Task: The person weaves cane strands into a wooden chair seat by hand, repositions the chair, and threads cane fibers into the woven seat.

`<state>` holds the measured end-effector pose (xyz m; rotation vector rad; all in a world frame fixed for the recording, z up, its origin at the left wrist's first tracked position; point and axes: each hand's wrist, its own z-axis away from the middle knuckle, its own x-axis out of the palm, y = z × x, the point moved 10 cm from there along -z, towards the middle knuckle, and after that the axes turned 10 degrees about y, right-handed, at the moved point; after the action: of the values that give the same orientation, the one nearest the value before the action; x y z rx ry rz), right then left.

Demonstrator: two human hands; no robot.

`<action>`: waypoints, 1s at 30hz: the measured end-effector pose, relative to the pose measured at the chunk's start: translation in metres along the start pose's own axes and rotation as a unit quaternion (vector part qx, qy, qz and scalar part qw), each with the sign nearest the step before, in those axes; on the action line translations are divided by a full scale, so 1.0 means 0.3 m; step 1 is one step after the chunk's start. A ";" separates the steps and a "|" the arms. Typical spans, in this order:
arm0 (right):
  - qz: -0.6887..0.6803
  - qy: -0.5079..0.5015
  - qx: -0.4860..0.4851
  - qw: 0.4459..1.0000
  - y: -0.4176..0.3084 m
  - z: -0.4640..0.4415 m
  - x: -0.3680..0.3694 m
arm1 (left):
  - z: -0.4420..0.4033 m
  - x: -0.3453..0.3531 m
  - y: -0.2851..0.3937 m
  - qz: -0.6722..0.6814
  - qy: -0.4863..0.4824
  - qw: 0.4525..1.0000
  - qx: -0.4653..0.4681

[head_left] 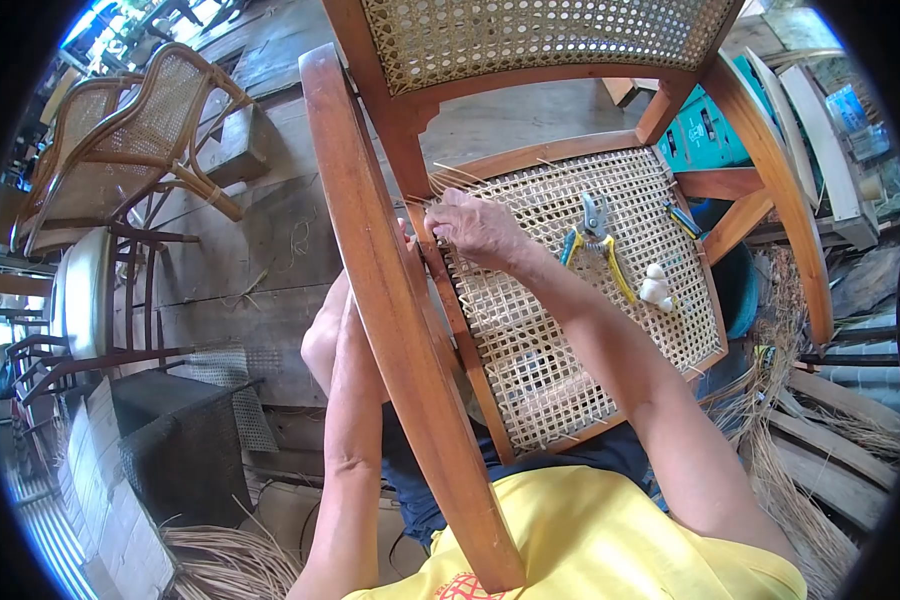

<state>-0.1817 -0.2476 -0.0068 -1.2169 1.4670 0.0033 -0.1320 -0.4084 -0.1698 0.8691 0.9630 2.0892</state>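
Observation:
A wooden chair with a half-woven look of open cane mesh on its seat (530, 330) stands in front of me. At the left seat rail (440, 285), near the back corner, my right hand (475, 228) is pinched closed on a thin cane strand. Loose strand ends (470, 182) stick up beside its fingers. My left hand (407, 232) is mostly hidden behind the wooden armrest (380, 270), below the same rail; only a bit of its fingers shows. Pruning shears (595, 235) with yellow and blue handles lie on the seat, near a small white lumpy object (656, 288).
A blue-and-yellow handled tool (684, 219) lies at the seat's right edge. The cane backrest (550, 30) rises at the far side. Rattan chairs (130, 150) stand at left. A green crate (705, 130) and bundles of cane strands (770, 400) are at right.

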 end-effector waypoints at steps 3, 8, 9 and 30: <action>0.043 0.013 -0.025 0.999 -0.015 0.011 0.004 | 0.054 -0.007 0.092 -0.232 0.078 0.961 0.130; 0.041 0.036 -0.019 0.998 -0.016 0.003 -0.014 | 0.202 0.080 0.079 0.272 0.026 0.938 -0.212; 0.040 0.025 0.001 0.999 -0.012 0.005 -0.018 | 0.135 0.041 0.010 0.273 0.026 0.938 -0.213; -0.055 -0.014 0.206 0.977 0.143 -0.060 0.056 | 0.006 -0.007 -0.073 0.188 -0.106 0.971 -0.105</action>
<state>-0.2192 -0.2499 -0.0389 -0.9504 1.2931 -0.3423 -0.1230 -0.3982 -0.1874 1.2057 0.4799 2.2971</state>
